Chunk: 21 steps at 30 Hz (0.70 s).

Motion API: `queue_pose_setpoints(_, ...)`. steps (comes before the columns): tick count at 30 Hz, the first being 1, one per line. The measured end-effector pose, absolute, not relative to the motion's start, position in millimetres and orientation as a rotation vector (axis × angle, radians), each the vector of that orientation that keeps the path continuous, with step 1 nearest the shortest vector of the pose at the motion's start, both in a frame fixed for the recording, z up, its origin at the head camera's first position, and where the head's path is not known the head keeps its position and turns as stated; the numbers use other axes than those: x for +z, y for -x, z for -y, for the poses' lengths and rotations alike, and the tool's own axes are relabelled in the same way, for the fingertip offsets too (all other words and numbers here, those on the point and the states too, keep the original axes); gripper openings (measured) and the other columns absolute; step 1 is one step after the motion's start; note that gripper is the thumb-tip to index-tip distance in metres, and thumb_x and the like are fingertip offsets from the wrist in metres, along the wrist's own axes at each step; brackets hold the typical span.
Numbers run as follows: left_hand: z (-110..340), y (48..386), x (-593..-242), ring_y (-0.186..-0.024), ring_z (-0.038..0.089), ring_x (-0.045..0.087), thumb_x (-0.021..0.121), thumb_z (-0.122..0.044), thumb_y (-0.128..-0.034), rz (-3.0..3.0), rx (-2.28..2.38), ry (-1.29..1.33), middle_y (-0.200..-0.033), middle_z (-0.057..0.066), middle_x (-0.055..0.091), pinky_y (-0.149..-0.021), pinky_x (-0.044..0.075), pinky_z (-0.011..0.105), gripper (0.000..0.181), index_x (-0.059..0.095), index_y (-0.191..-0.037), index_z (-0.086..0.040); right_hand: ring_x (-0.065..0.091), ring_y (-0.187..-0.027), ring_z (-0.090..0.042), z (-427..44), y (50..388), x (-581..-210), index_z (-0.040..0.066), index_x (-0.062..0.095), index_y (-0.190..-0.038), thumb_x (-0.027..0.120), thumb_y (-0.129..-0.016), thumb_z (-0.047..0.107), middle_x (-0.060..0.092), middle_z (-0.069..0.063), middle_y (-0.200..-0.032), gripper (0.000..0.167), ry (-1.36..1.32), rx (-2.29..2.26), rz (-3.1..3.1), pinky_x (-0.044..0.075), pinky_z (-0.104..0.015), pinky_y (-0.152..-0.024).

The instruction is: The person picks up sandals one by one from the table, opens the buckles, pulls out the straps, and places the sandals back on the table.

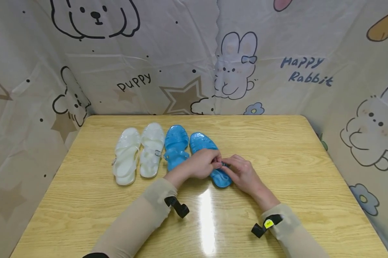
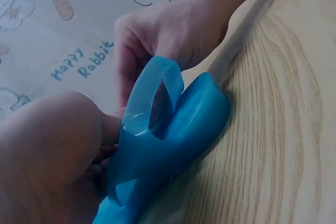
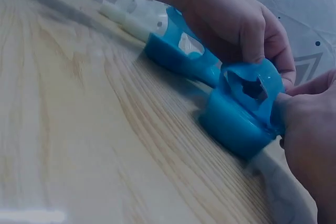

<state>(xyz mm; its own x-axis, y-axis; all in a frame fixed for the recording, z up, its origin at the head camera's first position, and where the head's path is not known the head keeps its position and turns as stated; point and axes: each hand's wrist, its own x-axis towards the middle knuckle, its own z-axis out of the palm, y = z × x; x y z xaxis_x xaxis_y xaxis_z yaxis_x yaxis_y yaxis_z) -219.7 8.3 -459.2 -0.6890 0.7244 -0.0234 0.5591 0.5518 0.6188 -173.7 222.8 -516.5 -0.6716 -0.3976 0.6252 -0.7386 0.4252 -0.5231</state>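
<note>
A blue jelly sandal (image 1: 222, 178) lies on the wooden table with its toe pointing away and slightly left. My left hand (image 1: 203, 163) reaches across it and pinches its ankle strap near the side. From the right, my right hand (image 1: 244, 173) pinches the strap by the small buckle, its fingertips close to the left ones. The heel strap (image 2: 137, 108) stands up as a loop in the left wrist view. Fingers hide most of the buckle, so I cannot tell whether it is fastened. The second blue sandal (image 1: 176, 138) lies just left, partly behind my left forearm.
Two whitish translucent sandals, the outer one (image 1: 125, 157) and the inner one (image 1: 151, 150), lie side by side at the left. The wooden table (image 1: 287, 143) meets a printed cloth backdrop (image 1: 181, 46) at the back and sides.
</note>
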Motion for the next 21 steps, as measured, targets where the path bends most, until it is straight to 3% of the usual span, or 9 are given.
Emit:
queue_pose_setpoints(12,-8.5,217.5,-468.6,-0.087,0.015,0.057,0.057,-0.012,-0.1098,-2.344,1.175,-0.992,-0.09,0.0,0.06,-0.079,0.047,0.03,0.011,0.062,-0.1,-0.012,0.075,-0.095,-0.028,-228.6,177.0,-518.3,0.001,0.079,-0.113,0.081,-0.084,-0.015,0.078,-0.01,-0.105,0.033,-0.983,1.265,2.214,0.057,-0.021,-0.086)
queue_pose_setpoints(21,-5.2,214.1,-467.9,-0.087,0.015,0.057,0.054,-0.016,-0.1123,-2.323,1.271,-0.923,-0.094,0.001,0.061,-0.078,0.048,0.03,0.009,0.061,-0.107,-0.014,0.075,-0.083,-0.021,-226.3,178.0,-513.4,0.004,0.079,-0.105,0.089,-0.082,-0.007,0.078,-0.005,-0.095,0.027,-0.932,1.272,2.262,0.062,-0.033,-0.073)
